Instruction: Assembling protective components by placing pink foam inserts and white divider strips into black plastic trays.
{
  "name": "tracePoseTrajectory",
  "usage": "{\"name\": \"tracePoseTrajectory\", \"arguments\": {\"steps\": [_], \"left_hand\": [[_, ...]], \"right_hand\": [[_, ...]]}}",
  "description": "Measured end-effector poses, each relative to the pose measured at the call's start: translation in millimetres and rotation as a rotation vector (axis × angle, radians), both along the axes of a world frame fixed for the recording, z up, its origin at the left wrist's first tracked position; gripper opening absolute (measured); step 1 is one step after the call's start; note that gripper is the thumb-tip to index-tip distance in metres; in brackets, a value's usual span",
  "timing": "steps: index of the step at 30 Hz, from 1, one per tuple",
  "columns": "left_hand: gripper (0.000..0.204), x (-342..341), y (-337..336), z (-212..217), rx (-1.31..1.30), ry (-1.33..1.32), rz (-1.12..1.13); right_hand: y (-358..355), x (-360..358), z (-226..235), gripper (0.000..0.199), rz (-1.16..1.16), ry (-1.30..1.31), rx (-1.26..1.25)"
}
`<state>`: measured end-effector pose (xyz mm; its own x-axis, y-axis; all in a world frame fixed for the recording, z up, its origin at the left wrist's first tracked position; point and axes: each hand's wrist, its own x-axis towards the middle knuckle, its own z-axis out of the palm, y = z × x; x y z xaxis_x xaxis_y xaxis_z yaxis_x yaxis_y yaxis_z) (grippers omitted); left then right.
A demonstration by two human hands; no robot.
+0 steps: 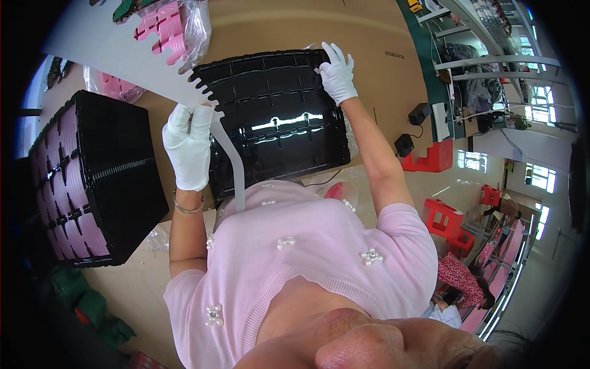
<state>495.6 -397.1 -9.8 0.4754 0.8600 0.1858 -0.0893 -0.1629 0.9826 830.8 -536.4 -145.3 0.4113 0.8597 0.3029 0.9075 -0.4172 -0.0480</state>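
A glossy black moulded plastic tray point(276, 123) with rows of slots lies on the brown board in front of me. My right hand point(338, 75), in a white glove, is at its far right corner, thumb and forefinger closed at the rim and the other fingers raised. My left hand point(188, 146), also gloved, pinches a pale grey sheet point(135, 64) with a toothed edge. This sheet reaches from the upper left across the tray's left side, and a narrow curved strip of it hangs down towards my chest. Its exact material is unclear.
Left of me stands a stack of black trays with pink ribbed pieces point(67, 178). Pink notched pieces point(163, 31) in clear plastic lie at the far left. Small black boxes point(419, 114) with a cord and red stools point(444, 218) are at right. Another person point(464, 280) sits farther off.
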Motion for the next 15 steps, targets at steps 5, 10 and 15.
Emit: {"name": "tracePoseTrajectory", "arguments": {"steps": [5,10,15], "left_hand": [[0.013,4.4,2.0,-1.7,-0.039,-0.028,-0.022],[0.014,6.7,5.5,-6.8,-0.005,0.022,-0.070],[0.011,26.9,0.0,-13.1,0.036,-0.014,-0.201]], "right_hand": [[-26.3,-23.1,16.0,0.005,-0.055,0.482,0.372],[-142.9,-57.2,26.2,0.015,-0.352,0.636,0.423],[-344.0,-124.3,-43.3,0.012,-0.830,0.621,-0.217]]}}
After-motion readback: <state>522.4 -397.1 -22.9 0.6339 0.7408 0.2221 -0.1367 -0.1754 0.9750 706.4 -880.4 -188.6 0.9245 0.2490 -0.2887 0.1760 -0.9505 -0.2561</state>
